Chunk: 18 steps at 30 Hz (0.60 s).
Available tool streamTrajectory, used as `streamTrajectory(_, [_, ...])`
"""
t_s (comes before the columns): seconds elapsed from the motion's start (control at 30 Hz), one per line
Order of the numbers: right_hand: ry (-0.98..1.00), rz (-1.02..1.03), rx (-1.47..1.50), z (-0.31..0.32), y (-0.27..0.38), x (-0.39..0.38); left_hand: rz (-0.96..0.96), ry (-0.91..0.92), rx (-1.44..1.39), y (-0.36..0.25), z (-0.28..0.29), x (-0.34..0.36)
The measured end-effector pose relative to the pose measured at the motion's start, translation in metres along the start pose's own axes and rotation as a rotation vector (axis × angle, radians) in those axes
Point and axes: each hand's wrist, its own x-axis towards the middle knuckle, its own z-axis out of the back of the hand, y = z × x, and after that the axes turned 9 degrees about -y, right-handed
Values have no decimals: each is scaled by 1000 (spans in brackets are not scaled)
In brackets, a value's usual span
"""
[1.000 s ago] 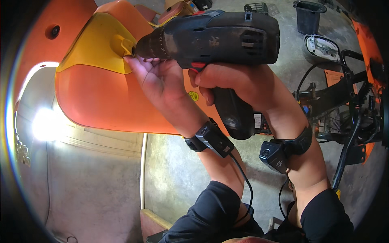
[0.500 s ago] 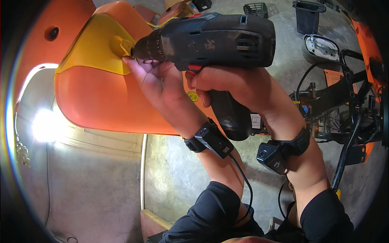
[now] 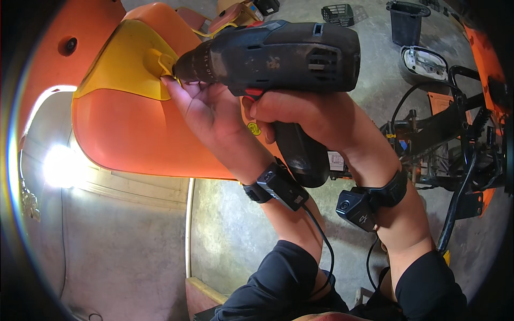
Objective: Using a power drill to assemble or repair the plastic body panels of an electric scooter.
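Note:
My right hand (image 3: 310, 115) is wrapped round the grip of a black cordless drill (image 3: 284, 56), its index finger at the red trigger. The drill lies nearly level, with its chuck pointing left against a small yellow tab (image 3: 165, 62). That tab sticks out of a yellow panel (image 3: 126, 59) set into a large orange plastic body part (image 3: 128, 134). My left hand (image 3: 214, 109) is palm up below the chuck. One of its fingertips presses on the tab from below, and the other fingers curl behind the chuck, partly hidden. The bit and any screw are out of sight.
At right stands a black metal frame (image 3: 433, 125) with cables and orange parts. Behind it are a black bin (image 3: 405, 24), an oval container (image 3: 424, 63) and a green crate (image 3: 337, 14) on the concrete floor. A bright lamp (image 3: 60, 166) shines at left.
The drill and my right hand have shifted very slightly left and down. The chuck still meets the yellow tab, and my left hand has stayed almost in place.

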Motion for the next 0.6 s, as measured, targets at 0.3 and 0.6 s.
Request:
streamTrajectory(0.3, [-1, 36, -6, 1, -2, -1, -2, -30, 33, -1, 3, 1])
streamTrajectory(0.6, [18, 127, -64, 2, -6, 2, 7, 51, 58, -2, 8, 5])
